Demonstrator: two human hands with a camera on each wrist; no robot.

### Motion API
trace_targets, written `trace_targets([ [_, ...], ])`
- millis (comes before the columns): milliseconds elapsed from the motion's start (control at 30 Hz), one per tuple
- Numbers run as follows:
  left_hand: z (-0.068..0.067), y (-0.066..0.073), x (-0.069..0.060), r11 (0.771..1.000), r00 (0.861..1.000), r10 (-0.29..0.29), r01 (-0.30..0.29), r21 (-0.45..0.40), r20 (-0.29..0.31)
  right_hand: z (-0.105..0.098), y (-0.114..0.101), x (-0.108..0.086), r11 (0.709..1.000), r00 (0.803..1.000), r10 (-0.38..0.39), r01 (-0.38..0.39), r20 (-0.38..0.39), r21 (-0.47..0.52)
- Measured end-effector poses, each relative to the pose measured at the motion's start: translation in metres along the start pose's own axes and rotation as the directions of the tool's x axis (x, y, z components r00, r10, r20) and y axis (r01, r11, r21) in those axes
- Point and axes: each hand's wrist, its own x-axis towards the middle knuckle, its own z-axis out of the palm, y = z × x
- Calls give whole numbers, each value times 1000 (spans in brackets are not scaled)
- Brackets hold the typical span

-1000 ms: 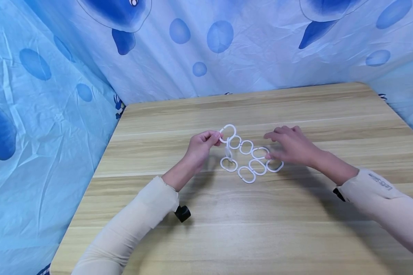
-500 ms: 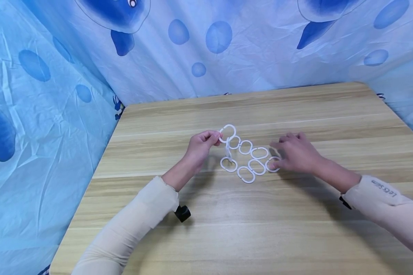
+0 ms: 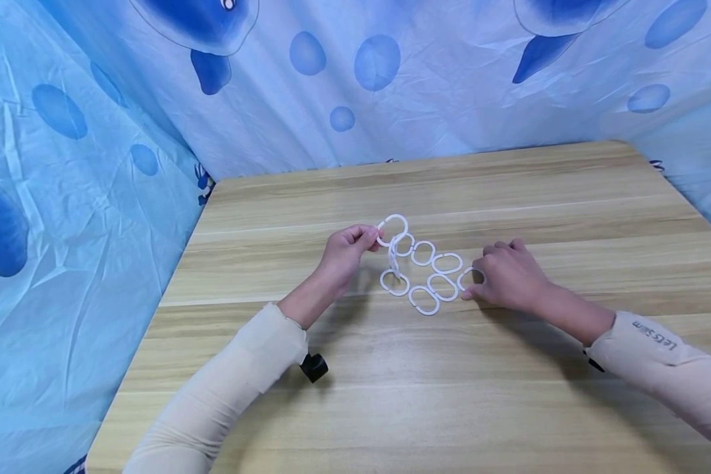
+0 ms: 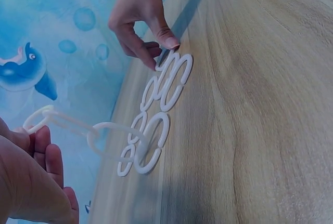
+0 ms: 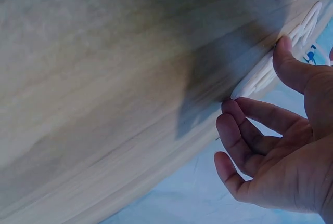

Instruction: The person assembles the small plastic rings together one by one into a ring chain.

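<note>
A chain of white plastic rings runs from my left hand (image 3: pixel 343 253) onto the wooden table. Thumb and fingers of that hand pinch the end ring (image 3: pixel 407 227), raised above the table; a linked ring (image 4: pixel 67 123) hangs between it and the others in the left wrist view. Several rings (image 3: pixel 429 315) lie flat in a bent double row. At the row's right end, my right hand (image 3: pixel 512 276) grips the last ring (image 3: pixel 459 280) across its sides, thumb on the near edge and forefinger on the far one. The right wrist view shows the right hand (image 5: pixel 296 130) low beside the rings (image 5: pixel 250 81).
The wooden table (image 3: pixel 426 395) stretches around the rings on all sides. Behind it and to the left hangs a blue curtain (image 3: pixel 343 72) with whale and bubble prints. A black device (image 3: pixel 315 367) sits under the left wrist.
My right hand has moved right and toward the near side, from above the rings down onto the rightmost one. My left hand stays in place with its ring.
</note>
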Motion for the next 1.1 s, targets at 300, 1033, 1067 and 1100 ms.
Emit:
trace_targets([
  [300, 0, -1, 0, 1000, 1000, -8, 8, 1, -2, 3, -1, -1, 1000, 999, -17, 17, -27, 19],
  [1033, 0, -4, -1, 999, 1000, -2, 2, -32, 3, -2, 3, 7, 979, 975, -203, 199, -93, -47],
  [1067, 0, -4, -1, 1000, 1000, -3, 3, -28, 1, -4, 4, 8, 979, 974, -201, 198, -104, -41],
  [1100, -1, -4, -1, 1000, 1000, -4, 4, -24, -1, -6, 5, 9, 979, 972, -203, 200, -122, -35],
])
